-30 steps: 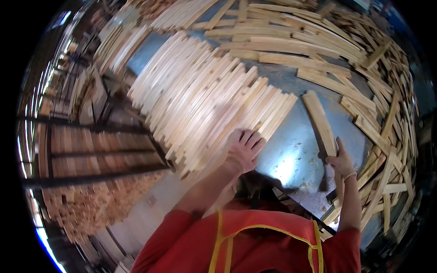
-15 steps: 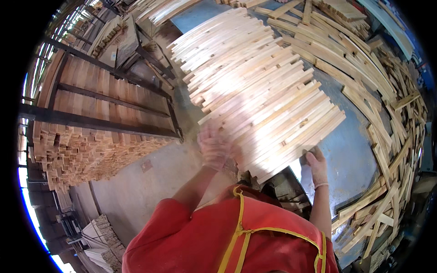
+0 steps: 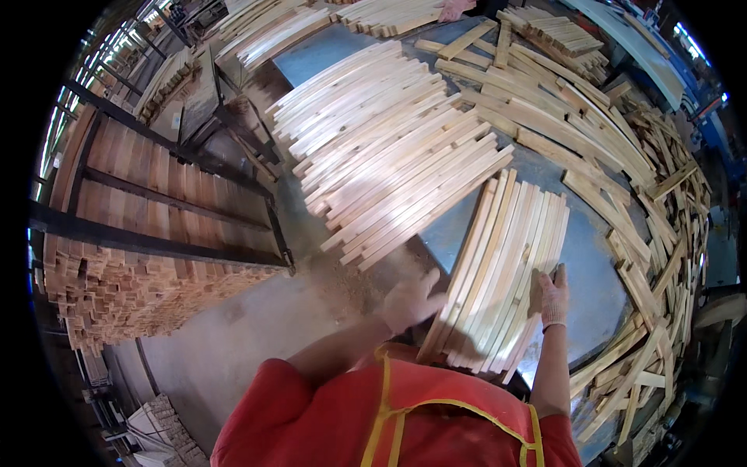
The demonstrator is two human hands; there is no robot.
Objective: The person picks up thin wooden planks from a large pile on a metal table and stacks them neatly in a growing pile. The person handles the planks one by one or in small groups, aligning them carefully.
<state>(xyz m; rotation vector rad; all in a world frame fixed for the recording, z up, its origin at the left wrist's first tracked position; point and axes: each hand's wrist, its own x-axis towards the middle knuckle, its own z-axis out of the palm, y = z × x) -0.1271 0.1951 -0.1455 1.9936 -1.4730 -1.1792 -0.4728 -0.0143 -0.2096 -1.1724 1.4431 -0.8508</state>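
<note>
A group of pale wooden strips (image 3: 506, 265), lying side by side, sits slanted at the near edge of the blue-grey table (image 3: 595, 288). My right hand (image 3: 554, 300), in a light glove, rests against the group's right side with its fingers stretched out and apart. Off the lower left side of the group is my left hand (image 3: 411, 302), also gloved and slightly blurred, its fingers spread and pointing at the strips. A larger layer of similar strips (image 3: 389, 148) lies farther away to the left, its left ends reaching past the table edge.
Loose wood pieces (image 3: 646, 210) lie in a jumbled heap along the right. At left stands a tall stack of wood (image 3: 140, 288) within a dark metal frame (image 3: 156, 222). More strips (image 3: 389, 15) lie at the far end, near another person's hand (image 3: 455, 8).
The near strips have been parted from the larger layer and turned steeper, toward the right. My left hand has moved right and down, off the layer; my right hand now lies along the group's side.
</note>
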